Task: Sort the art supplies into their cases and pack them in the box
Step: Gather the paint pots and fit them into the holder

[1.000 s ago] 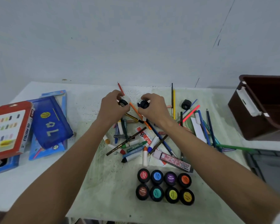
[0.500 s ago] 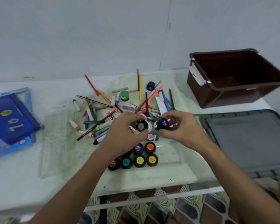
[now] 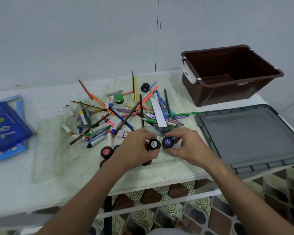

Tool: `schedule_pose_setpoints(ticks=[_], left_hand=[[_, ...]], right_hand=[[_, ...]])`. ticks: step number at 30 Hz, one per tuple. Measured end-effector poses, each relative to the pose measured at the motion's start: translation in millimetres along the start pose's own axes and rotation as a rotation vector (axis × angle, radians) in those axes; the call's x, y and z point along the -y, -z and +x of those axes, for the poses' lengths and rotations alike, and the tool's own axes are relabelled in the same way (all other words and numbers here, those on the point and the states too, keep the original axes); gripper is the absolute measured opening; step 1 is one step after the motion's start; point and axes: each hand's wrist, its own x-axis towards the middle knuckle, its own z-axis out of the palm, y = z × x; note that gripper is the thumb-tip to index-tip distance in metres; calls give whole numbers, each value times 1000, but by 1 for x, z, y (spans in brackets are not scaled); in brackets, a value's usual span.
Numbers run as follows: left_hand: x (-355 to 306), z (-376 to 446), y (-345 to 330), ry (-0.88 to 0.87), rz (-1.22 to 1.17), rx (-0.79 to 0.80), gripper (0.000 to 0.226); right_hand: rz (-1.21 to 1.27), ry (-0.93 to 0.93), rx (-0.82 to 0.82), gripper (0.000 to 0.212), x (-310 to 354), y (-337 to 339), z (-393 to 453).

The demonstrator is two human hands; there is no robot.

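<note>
My left hand point(image 3: 136, 150) grips a small black paint pot with a white label point(image 3: 154, 144). Close beside it, my right hand point(image 3: 187, 146) holds a black paint pot with a purple label point(image 3: 167, 142). Both pots hover over the group of paint pots near the table's front, of which a red-labelled pot point(image 3: 106, 152) shows; the others are mostly hidden under my left hand. A heap of pencils, crayons and markers point(image 3: 122, 111) lies behind on the green mat point(image 3: 61, 150). The brown box point(image 3: 227, 75) stands open at the back right.
A grey box lid point(image 3: 249, 133) lies flat right of the mat. A blue pencil case point(image 3: 5, 126) sits at the far left. A green pot point(image 3: 118, 98) and a black pot point(image 3: 145, 87) lie among the pencils. The table's front edge is near my forearms.
Both hands have carried their pots from the back of the heap toward me, over the group of paint pots. The view has swung right, bringing the brown box and lid into sight.
</note>
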Motion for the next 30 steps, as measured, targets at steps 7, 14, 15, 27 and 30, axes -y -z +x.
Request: schedule_pose_setpoints(ticks=[7, 14, 15, 27, 30], left_hand=[[7, 3, -13, -19, 74, -26, 30], [9, 4, -7, 9, -1, -18, 35], [10, 5, -2, 22, -22, -35, 35], [94, 87, 82, 305, 73, -333, 49], [111, 107, 89, 328, 123, -266, 56]], right_hand=[[-1, -10, -8, 44, -11, -9, 2], [34, -41, 53, 58, -14, -3, 2], [66, -42, 45, 57, -12, 0, 5], [95, 96, -120, 33, 0, 30, 171], [10, 110, -30, 39, -7, 26, 211]])
